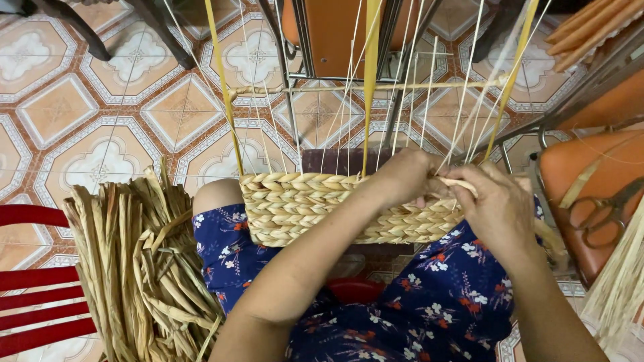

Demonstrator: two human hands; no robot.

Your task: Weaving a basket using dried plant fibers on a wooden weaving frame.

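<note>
The half-woven basket [302,208] rests on the person's lap, over the blue flowered dress [443,302], its braided band already several rows deep. Both hands work at its upper right edge: the left hand [402,175] is curled with its grip closed on the weave and the thin upright strands [429,107] there, while the right hand [496,208] has its grip pinched together on a flat straw strip [459,186] that it feeds between the uprights. From where things stand, I would judge the risk lies in those fine uprights: pull the strip too hard and one could snap or drift out of line, leaving a gap in the row; slacken the pinch and the last turn might loosen. The basket also sits only on the knees, so a shift of the legs could tip it. Counting: one basket, one large bundle of dried straw [141,268] on the left, one pair of scissors [607,211] on the orange seat [577,201] to the right, three broad yellow strips [370,60] rising among many thin strands, too many to count surely.
</note>
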